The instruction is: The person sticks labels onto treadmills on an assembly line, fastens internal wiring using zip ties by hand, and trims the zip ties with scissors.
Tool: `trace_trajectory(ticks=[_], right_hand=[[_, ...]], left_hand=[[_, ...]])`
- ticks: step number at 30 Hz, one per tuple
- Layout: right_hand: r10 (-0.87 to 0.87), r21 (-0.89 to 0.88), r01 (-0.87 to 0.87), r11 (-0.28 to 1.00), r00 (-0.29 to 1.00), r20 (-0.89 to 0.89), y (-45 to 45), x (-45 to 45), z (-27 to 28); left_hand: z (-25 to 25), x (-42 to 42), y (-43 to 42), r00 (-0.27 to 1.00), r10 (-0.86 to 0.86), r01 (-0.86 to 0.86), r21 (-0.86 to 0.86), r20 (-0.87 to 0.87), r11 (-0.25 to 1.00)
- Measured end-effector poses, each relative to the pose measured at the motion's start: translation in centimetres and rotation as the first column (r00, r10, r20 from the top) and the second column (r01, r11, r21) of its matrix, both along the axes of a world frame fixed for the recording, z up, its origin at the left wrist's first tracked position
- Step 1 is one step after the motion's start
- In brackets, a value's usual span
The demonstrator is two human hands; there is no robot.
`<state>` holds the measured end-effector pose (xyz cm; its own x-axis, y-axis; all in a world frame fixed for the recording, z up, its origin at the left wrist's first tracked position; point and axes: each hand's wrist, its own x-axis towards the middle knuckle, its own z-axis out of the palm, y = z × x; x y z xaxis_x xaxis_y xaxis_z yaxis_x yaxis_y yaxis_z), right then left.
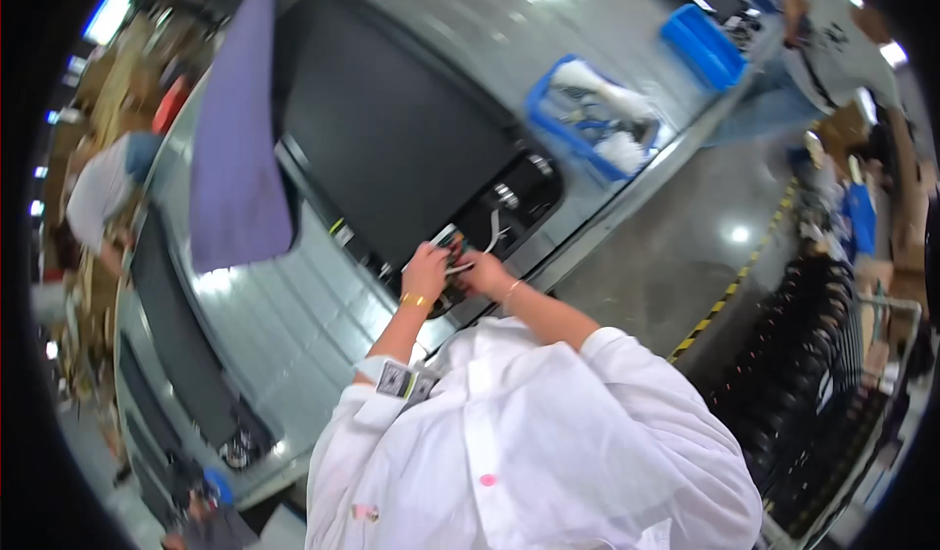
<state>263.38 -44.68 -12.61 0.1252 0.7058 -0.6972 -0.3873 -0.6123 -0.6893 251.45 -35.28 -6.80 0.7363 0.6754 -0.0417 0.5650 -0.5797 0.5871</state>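
Note:
My left hand [425,274] is closed around a small green circuit board [449,236] with a white edge, low over the near end of a black walking pad [392,110]. Close beside it, my right hand [486,274] pinches a white cable [458,269] at the board. Another white strip [494,229] rises just above the right hand. Red and dark bits show between the hands, blurred. At this end the walking pad's compartment [514,198] lies uncovered, with parts inside. My fingertips are partly hidden.
A purple panel [240,139] lies left of the walking pad. Beyond are a blue basket [594,117] with white parts and a blue bin [703,47]. Black parts fill a rack [793,374] at right. Co-workers stand at right [847,46] and left [103,188].

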Motion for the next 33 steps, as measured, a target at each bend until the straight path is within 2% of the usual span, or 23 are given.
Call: trace_trajectory(ticks=[3,6,7,8,10,11,14,15,18,19,22,23,26,27,30,31,33], right_hand=[[0.036,-0.022,-0.035,0.999,0.999,0.038,0.1,0.7,1.8],[0.064,-0.046,-0.06,0.997,0.995,0.079,0.1,1.2,2.4],[0.065,-0.047,-0.062,0.997,0.995,0.07,0.0,0.8,2.6],[0.088,-0.02,-0.086,0.996,0.952,0.295,-0.3,0.4,2.7],[0.1,0.011,-0.148,0.989,0.719,0.688,-1.0,-0.1,2.7],[0.102,0.008,-0.148,0.989,0.723,0.684,-1.1,-0.2,2.6],[0.169,-0.059,-0.216,0.975,0.536,0.827,-1.3,-0.2,2.4],[0.172,-0.061,-0.218,0.974,0.541,0.823,-1.2,-0.1,2.2],[0.322,-0.126,-0.415,0.901,0.445,0.836,-0.9,0.6,2.0],[0.326,-0.128,-0.418,0.899,0.446,0.834,-1.0,0.6,2.1],[0.298,-0.106,-0.425,0.899,0.416,0.859,-1.2,0.7,2.5],[0.299,-0.105,-0.426,0.899,0.418,0.858,-1.4,0.6,2.2],[0.175,0.051,-0.415,0.909,0.488,0.855,-1.6,1.1,1.7],[0.179,0.048,-0.418,0.907,0.485,0.856,-1.4,1.4,1.8],[0.235,0.028,-0.476,0.879,0.484,0.843,-1.5,1.9,1.7],[0.254,0.024,-0.495,0.869,0.488,0.835,-1.9,2.0,1.4],[0.184,0.102,-0.475,0.874,0.517,0.836,-2.0,2.1,0.9]], left_hand=[[-0.7,0.1,0.6,0.995,-0.019,0.022,0.028,-0.099,0.999],[0.1,1.3,0.8,0.959,-0.12,0.16,0.143,-0.256,0.977],[0.4,1.7,0.9,0.957,-0.119,0.16,0.14,-0.264,0.977],[0.5,2.1,1.0,0.935,-0.141,0.207,0.178,-0.326,0.962],[0.7,2.6,1.0,0.878,-0.176,0.306,0.239,-0.445,0.921],[0.7,2.6,0.8,0.876,-0.178,0.308,0.234,-0.449,0.922],[0.9,2.5,0.4,0.907,-0.157,0.253,0.208,-0.39,0.945],[0.9,2.4,0.4,0.905,-0.158,0.254,0.204,-0.395,0.946],[1.4,1.9,0.3,0.917,-0.12,0.094,-0.086,-0.379,0.992],[1.3,1.7,0.3,0.917,-0.119,0.091,-0.089,-0.381,0.992],[0.8,0.9,0.6,0.99,-0.143,0.143,-0.255,0.017,0.956],[0.7,0.5,0.5,0.99,-0.142,0.141,-0.256,0.015,0.956],[1.3,0.2,0.2,0.988,-0.125,0.149,-0.333,0.091,0.931],[1.5,0.5,0.5,0.988,-0.121,0.146,-0.334,0.094,0.931],[1.4,0.7,0.3,0.94,-0.33,0.337,-0.087,0.088,0.937],[1.0,0.7,-0.2,0.948,-0.308,0.315,-0.1,0.081,0.944],[0.2,1.0,-0.3,0.919,-0.393,0.387,-0.117,-0.032,0.914]])
